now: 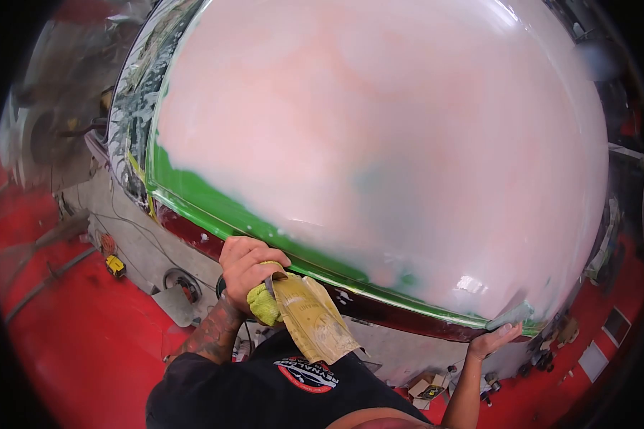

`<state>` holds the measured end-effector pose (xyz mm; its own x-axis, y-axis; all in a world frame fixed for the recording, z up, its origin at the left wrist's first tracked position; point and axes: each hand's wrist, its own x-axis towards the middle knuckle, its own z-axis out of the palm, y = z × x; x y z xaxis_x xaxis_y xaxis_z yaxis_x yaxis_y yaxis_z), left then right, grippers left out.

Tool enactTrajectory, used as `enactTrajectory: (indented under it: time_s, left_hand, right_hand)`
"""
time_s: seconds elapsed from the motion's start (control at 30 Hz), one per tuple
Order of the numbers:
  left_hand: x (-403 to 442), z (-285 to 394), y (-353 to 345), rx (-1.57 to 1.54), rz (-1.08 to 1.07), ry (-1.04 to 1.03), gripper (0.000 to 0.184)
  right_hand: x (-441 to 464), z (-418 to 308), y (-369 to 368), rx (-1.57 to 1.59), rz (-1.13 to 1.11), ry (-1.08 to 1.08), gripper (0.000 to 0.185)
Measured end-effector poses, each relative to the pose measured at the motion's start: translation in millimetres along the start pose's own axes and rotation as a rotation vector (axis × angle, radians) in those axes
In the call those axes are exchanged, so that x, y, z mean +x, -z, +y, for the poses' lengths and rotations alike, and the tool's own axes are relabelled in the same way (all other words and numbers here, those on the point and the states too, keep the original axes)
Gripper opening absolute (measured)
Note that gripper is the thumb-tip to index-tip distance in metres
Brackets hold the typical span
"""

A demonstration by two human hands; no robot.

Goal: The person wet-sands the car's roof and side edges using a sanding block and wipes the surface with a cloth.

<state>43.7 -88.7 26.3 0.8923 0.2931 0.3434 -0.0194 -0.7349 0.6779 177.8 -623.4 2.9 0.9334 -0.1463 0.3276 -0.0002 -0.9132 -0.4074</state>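
A large curved car panel (322, 129), coated in whitish-pink film over green, fills the upper view. At its near left edge, my left hand (250, 268) is closed on a yellow-green cloth (265, 304) and a worn, bent sheet of sandpaper (315, 318) with printing on its back. The knuckles are against the green edge strip (200, 200). Far to the right, my right hand (495, 341) is at the panel's near right corner, its fingers on a thin grey-green sheet (511, 314) lying against the surface. I cannot make out that sheet's kind.
Masking film (139, 107) and yellow tape (150, 207) border the panel's left side. Below is a red and grey floor with a yellow tool (115, 266), a loose cable (139, 229), a round black item (182, 286) and an open cardboard box (428, 387).
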Motion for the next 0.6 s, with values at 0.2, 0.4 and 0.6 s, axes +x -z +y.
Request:
enactTrajectory:
  time_s: [0.2, 0.4, 0.6]
  left_hand:
    - [-0.2, -1.8, 1.2, -0.016, -0.008, -0.024, 0.022]
    - [-2.0, -4.7, -0.2, -0.013, 0.006, -0.037, 0.023]
    - [0.7, -3.2, 0.5, -0.024, 0.01, -0.03, 0.022]
  right_hand:
    - [0.1, 1.1, 0.0, -0.058, 0.009, 0.018, 0.058]
    - [-0.9, 9.2, 1.2, -0.039, -0.002, 0.039, 0.056]
    - [0.8, -0.7, -0.7, -0.078, 0.007, 0.045, 0.054]
